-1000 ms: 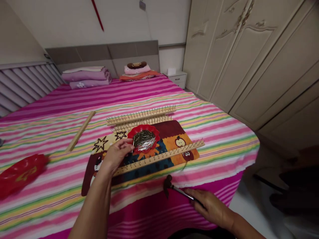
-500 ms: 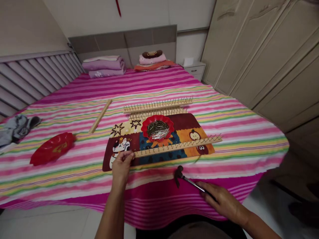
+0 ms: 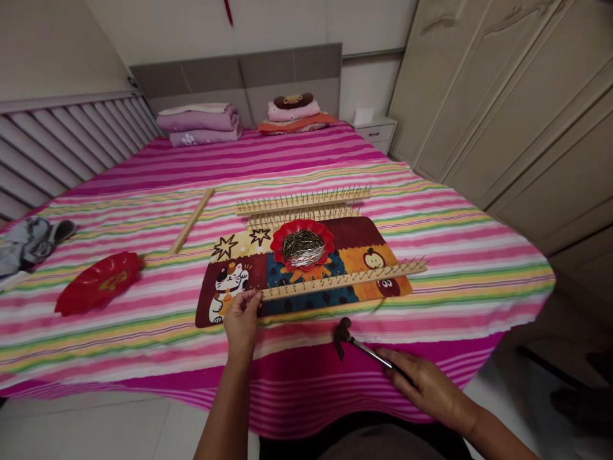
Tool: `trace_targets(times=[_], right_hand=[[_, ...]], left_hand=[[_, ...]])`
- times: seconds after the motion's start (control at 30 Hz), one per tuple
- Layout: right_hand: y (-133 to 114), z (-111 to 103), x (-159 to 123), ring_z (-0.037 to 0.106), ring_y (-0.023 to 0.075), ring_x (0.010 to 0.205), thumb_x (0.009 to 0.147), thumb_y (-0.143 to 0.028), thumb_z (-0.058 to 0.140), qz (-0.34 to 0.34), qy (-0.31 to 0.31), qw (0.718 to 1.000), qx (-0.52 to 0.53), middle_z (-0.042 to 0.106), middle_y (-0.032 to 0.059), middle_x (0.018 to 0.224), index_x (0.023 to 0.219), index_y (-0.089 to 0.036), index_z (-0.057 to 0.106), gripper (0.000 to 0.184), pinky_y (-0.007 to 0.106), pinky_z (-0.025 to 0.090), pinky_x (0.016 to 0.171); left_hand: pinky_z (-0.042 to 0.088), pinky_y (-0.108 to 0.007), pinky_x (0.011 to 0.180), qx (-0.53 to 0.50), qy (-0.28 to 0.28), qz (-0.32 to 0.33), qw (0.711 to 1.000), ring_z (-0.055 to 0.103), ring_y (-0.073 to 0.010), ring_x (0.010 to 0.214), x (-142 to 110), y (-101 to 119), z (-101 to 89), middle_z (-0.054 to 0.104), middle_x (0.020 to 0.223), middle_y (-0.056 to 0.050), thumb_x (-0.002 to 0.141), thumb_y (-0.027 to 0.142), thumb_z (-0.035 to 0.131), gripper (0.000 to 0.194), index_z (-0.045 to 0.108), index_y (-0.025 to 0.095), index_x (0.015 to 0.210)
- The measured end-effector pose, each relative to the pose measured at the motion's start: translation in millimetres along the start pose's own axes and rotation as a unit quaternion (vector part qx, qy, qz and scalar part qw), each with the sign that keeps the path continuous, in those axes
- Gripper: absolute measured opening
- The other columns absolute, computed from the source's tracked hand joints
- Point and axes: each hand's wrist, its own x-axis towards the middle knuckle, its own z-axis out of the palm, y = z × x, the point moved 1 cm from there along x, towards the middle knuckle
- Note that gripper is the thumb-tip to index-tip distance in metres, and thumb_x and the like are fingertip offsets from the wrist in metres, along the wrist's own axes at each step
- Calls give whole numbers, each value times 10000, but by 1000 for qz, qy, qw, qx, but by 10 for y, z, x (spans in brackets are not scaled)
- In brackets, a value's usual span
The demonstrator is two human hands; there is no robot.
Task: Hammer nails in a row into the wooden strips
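Note:
My left hand (image 3: 243, 314) is closed at the left end of a pale wooden strip (image 3: 316, 287), thumb and fingertips pinched there; whether a nail is between them is hidden. A row of upright nails runs along this strip, which lies across a patterned mat (image 3: 282, 308). In my right hand (image 3: 424, 384) is a claw hammer (image 3: 368, 351), gripped by its dark handle, its head low over the bed's near edge. Behind the strip, a red scalloped dish (image 3: 326, 260) holds a heap of loose nails (image 3: 301, 246).
Two more nail-studded strips (image 3: 306, 202) lie behind the dish. To the left are a bare wooden strip (image 3: 191, 222), a red plate (image 3: 98, 281) and grey cloth (image 3: 33, 243). Folded bedding (image 3: 204, 124) sits by the headboard. Everything rests on a striped bedspread (image 3: 454, 255).
My left hand has shifted slightly right along the strip's end. The right hand and hammer stay almost where they were.

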Motion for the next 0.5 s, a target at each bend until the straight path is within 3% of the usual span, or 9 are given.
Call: trace_targets(times=[0.2,0.33,0.4,0.47,0.5], right_hand=[[-75,-35,30,679,255,1024,939,-241,423,14,-9,999,49,703,159,1131,1275,-167,580,378,352,560,859],[-429,-127,203,664,225,1027,939,-274,447,31,9,987,158,694,131,1129,1302,-186,548,387,322,533,877],[-687,-202,370,681,185,851,936,-325,462,52,40,968,241,710,88,955,1266,-184,563,373,279,545,762],[-934,-272,580,539,103,476,954,-359,419,104,36,938,329,578,-33,610,1300,-181,518,401,200,453,468],[-1044,-302,694,459,87,420,953,-361,411,115,18,925,362,501,-65,558,1318,-178,495,417,188,389,414]], left_hand=[[451,-265,603,106,11,36,994,558,-143,603,-38,-10,-5,628,639,13,630,470,621,295,644,211,769],[457,-276,672,167,10,91,982,577,-153,649,-78,19,3,652,679,5,680,431,581,237,646,224,775],[448,-269,648,183,10,113,976,571,-150,633,-88,8,11,644,668,5,698,429,569,233,645,223,777],[437,-261,623,196,9,140,971,560,-146,615,-93,-14,18,631,654,6,713,420,558,223,644,222,770],[435,-258,619,198,8,153,968,555,-144,611,-95,-27,21,627,654,6,721,413,551,218,644,221,768]])
